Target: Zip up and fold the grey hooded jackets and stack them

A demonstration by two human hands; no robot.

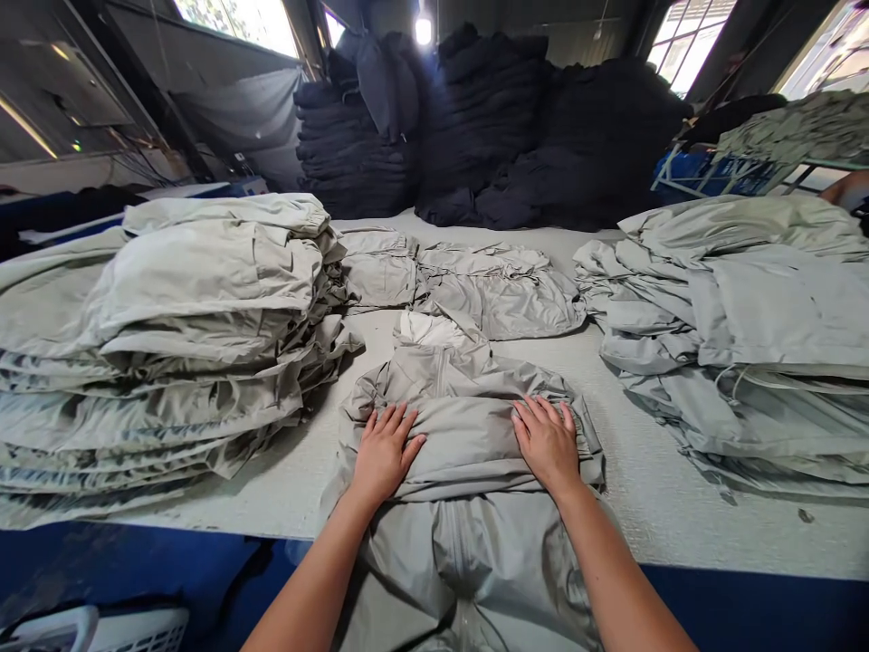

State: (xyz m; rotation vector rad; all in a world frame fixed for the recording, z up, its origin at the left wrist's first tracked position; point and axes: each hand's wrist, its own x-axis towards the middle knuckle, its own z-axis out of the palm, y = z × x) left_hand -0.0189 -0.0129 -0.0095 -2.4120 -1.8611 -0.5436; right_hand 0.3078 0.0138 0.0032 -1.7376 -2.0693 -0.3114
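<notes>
A light grey zipped jacket (468,444) lies in front of me, its collar pointing away and its lower part hanging over the table's near edge. A fold of cloth runs across its middle. My left hand (386,448) rests flat on the left side of this fold, fingers spread. On the right side of the fold lies my right hand (547,439), palm down with the fingers apart. Neither hand grips anything.
Tall piles of grey garments stand on the left (204,299) and the right (767,317) of the white table (278,489). Folded garments (502,290) lie beyond the jacket. Dark stacks (489,136) rise at the back. A white basket (139,629) is low at left.
</notes>
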